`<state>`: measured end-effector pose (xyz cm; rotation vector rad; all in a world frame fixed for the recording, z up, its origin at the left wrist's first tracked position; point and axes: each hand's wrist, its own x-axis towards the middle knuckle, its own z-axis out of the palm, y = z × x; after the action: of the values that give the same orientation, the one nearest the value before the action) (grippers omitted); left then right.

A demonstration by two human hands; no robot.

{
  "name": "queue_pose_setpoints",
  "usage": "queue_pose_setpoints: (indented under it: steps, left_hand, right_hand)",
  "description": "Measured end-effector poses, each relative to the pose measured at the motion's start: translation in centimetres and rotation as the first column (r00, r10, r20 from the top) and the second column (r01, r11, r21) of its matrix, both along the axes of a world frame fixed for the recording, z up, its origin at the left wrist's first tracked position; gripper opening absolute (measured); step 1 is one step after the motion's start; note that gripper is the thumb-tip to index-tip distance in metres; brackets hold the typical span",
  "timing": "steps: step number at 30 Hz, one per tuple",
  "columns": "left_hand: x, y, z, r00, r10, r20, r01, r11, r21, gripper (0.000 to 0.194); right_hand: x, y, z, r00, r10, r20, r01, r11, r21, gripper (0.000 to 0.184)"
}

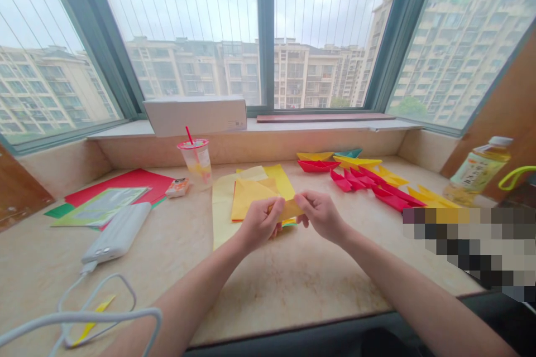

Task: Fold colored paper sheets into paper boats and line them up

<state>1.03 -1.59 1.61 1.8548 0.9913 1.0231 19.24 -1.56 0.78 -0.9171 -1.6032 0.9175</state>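
Between my two hands is a small piece of folded yellow paper [292,210], raised a little over the counter. My left hand [263,216] pinches its left end, thumb on top. At the right end, my right hand [320,212] grips it between thumb and curled fingers. Just behind my left hand lies a stack of square orange-yellow paper [250,196], on top of larger pale yellow sheets [221,217]. Folded paper boats stand at the back right: red boats [355,178], yellow boats [358,162] and a teal boat [348,153].
A plastic cup with a red straw [196,162] and a small orange-and-white box [177,187] stand behind left. Left lie red paper [138,181], a white power bank [119,231] and a looping white cable [104,318]. A drink bottle [477,173] stands right; a white box [195,116] is on the sill.
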Motion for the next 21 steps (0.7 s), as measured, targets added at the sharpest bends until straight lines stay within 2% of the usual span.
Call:
queue_pose_setpoints:
  steps: [3, 6, 9, 12, 15, 21]
  left_hand:
    - [-0.4, 0.5, -0.1, 0.999, -0.012, 0.043, 0.01, 0.998, 0.055, 0.046]
    - [-0.7, 0.6, 0.0, 0.993, -0.073, -0.093, 0.089, 0.979, 0.183, 0.058]
    - [-0.6, 0.6, -0.1, 0.979, -0.041, -0.201, 0.096, 0.958, 0.27, 0.057]
    - [-0.5, 0.7, -0.1, 0.98, -0.012, -0.2, 0.057, 0.973, 0.223, 0.052]
    - [-0.7, 1.2, -0.3, 0.987, -0.011, -0.16, 0.032, 0.991, 0.133, 0.045]
    - [-0.9, 2.2, -1.0, 0.998, 0.024, -0.063, -0.026, 0.999, -0.032, 0.047]
  right_hand:
    - [0.1, 0.6, -0.1, 0.997, -0.058, -0.054, 0.056, 0.998, -0.029, 0.041]
    - [0.5, 1.0, -0.1, 0.993, -0.093, -0.078, 0.092, 0.996, -0.017, 0.043]
    - [0.8, 1.5, -0.3, 0.995, -0.07, -0.067, 0.069, 0.998, -0.01, 0.046]
    - [0.9, 2.0, -0.7, 0.999, -0.032, -0.028, 0.032, 0.999, 0.012, 0.053]
    - [0.8, 2.5, -1.3, 0.998, -0.064, 0.005, 0.064, 0.997, 0.046, 0.054]
    - [0.6, 2.1, -1.3, 0.986, -0.116, 0.116, 0.099, 0.985, 0.143, 0.039]
